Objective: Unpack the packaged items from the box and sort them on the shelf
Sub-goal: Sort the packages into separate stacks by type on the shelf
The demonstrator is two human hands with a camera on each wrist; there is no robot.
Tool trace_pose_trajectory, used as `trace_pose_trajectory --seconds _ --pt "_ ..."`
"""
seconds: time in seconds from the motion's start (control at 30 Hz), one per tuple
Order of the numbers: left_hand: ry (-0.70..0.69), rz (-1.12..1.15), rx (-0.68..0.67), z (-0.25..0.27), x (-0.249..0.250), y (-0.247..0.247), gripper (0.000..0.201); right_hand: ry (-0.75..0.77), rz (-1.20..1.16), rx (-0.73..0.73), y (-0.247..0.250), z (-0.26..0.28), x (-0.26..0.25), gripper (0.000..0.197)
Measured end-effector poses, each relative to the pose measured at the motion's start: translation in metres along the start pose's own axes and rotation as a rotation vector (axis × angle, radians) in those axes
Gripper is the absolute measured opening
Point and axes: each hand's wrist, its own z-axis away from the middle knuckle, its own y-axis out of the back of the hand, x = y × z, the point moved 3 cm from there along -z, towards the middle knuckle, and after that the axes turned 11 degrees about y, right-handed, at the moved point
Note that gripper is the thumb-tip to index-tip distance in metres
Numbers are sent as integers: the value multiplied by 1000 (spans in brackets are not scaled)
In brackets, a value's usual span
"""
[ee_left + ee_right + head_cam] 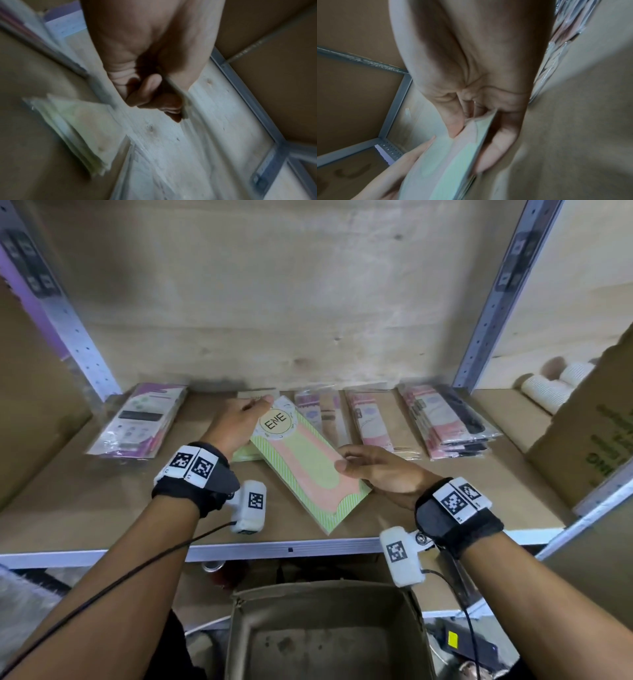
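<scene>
"What are they holding?"

"A green and pink packet point(305, 467). The left hand point(236, 422) pinches its far end, and the right hand point(376, 470) grips the near end. It hangs just over the shelf point(445, 508)."

"Where should it go?"

"I think on the green pile point(244, 454) under it. Line up the edges and lay it flat, so it won't slide."

"And the box point(325, 628)?"

"It looks empty."

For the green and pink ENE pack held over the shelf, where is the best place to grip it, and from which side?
Best by its two short ends, as now: the left hand pinches the far end of the ENE pack by the round label, and the right hand pinches the near right edge. The pack is flat, thin and long, lying diagonally, so thumb-over, fingers-under pinches from the ends should keep it from bending.
</scene>
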Motion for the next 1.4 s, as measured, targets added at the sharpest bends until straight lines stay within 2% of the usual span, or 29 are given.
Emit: trace_pose_trajectory --seconds 0.1,0.17,0.27,0.37,0.57,0.7,0.77,0.8,0.9,1.03,1.17,1.3,1.4 --pt "87 180 -130 10 1 -9 30 -8 -101 -10 -5 5 6 15" --pt "141 255 -207 14 0 -14 30 0 -182 -12 -7 9 6 11" --pt "212 284 -219 19 0 -13 44 27 -212 3 -7 13 1 13" --pt "233 291 -177 21 0 -5 47 27 -235 44 -8 13 2 14" --pt "211 261 -246 26 4 7 48 -16 -364 217 -18 -6 1 13" --pt "198 55 -326 30 1 13 26 -23 -367 352 -31 -45 -15 28" --pt "180 0 -282 26 0 22 24 -30 -359 397 -39 -67 -22 13" --pt "178 0 -250 23 -1 27 27 -41 -337 408 -42 -77 -26 3" --pt "161 23 -133 9 -7 46 24 -104 -157 410 -50 -110 -26 6" --pt "151 -43 57 -8 -18 60 25 -166 214 374 -53 -148 -21 30" --pt "180 -106 75 -16 -29 60 20 -235 470 338 -50 -169 -19 19" --pt "191 -104 96 -24 -36 61 23 -296 629 295 -50 -179 -16 37" --pt "164 -112 119 -27 -39 59 15 -314 645 304 -49 -183 -12 39"
